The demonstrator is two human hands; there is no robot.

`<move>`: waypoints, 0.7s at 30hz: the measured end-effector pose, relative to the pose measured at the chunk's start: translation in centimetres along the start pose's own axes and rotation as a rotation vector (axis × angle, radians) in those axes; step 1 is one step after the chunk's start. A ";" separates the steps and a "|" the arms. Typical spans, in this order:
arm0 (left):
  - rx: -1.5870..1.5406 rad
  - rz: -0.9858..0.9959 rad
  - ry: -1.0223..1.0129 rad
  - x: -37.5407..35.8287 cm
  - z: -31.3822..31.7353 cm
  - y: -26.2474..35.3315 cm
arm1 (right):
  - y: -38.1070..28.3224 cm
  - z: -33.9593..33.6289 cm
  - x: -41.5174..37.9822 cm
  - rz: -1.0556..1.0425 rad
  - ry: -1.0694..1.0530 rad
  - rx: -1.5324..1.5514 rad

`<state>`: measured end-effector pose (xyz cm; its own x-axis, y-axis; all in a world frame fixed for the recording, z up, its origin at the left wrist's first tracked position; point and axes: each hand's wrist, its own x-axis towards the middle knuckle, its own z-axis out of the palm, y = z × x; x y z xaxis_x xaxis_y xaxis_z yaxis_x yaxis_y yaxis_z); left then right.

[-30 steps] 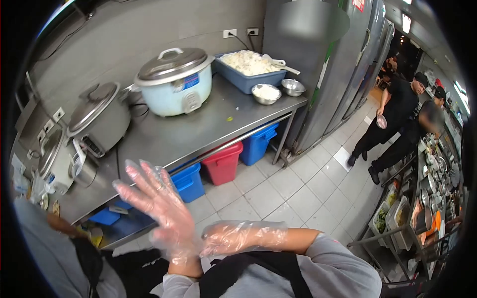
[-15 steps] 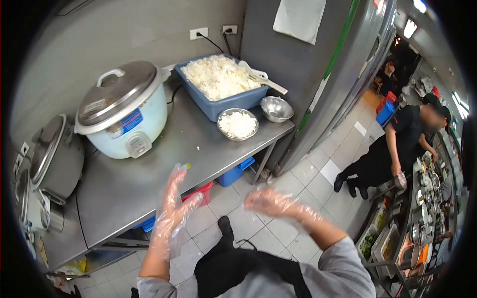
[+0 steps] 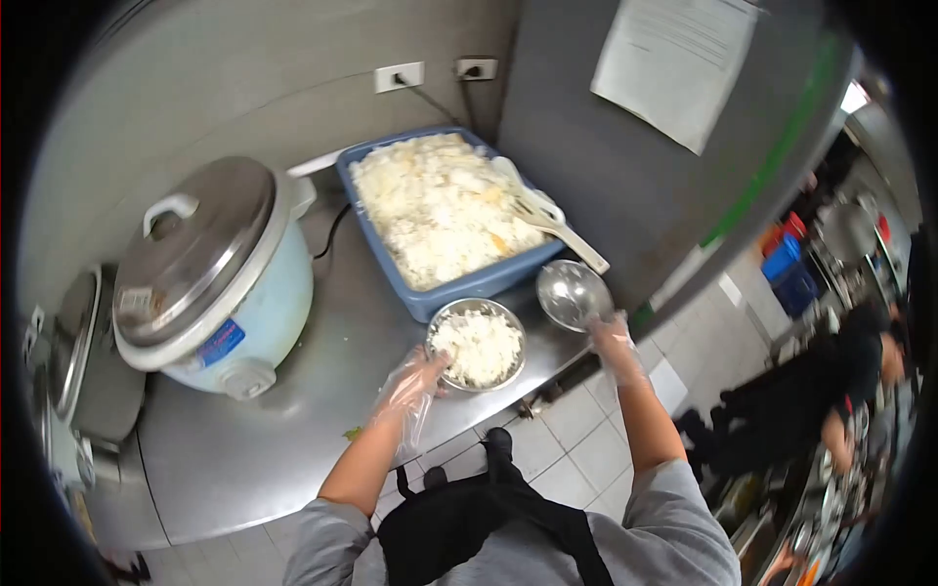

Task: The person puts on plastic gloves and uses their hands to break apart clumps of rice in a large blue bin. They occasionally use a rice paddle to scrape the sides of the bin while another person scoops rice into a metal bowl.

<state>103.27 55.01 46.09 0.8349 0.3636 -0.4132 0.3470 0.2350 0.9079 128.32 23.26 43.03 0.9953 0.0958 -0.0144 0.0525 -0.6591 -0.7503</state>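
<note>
The tub (image 3: 493, 278) is blue, and the rice (image 3: 425, 210) in it is white with yellow bits. The near bowl (image 3: 518, 366) is silver with white rice (image 3: 479, 347) inside, and the other bowl (image 3: 567, 291) is silver too — so that makes 2 shiny ones. The cooker (image 3: 283, 308) is pale blue, with a silver lid (image 3: 220, 234), a white handle (image 3: 169, 209) and a bright blue label (image 3: 222, 342). The table (image 3: 225, 459) is shiny grey. The paper (image 3: 674, 73) is white with rows of thin dark lines. The floor tiles (image 3: 572, 415) are light grey with a darker criss-cross. The gloves (image 3: 405, 391) are see-through, the sleeves (image 3: 674, 513) grey — and the apron (image 3: 469, 532) is black.
</note>
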 end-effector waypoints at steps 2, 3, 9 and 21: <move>-0.037 -0.035 -0.026 -1.3 -0.5 -2.7 | 0.5 0.3 1.1 0.321 -0.259 0.643; -0.055 -0.034 -0.021 -1.2 -0.8 -4.5 | 0.8 0.3 1.4 0.191 -0.295 0.719; -0.307 -0.028 0.396 -7.1 -2.2 -5.2 | -1.1 -2.6 0.4 -0.029 -0.667 0.167; -0.589 0.280 0.921 -9.2 -5.9 -2.6 | -18.2 5.1 -6.0 -0.880 -1.008 0.071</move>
<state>92.16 56.39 47.12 0.1339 0.9393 -0.3160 -0.2616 0.3411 0.9029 120.97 38.48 53.41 0.1378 0.9899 0.0331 0.6053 -0.0577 -0.7939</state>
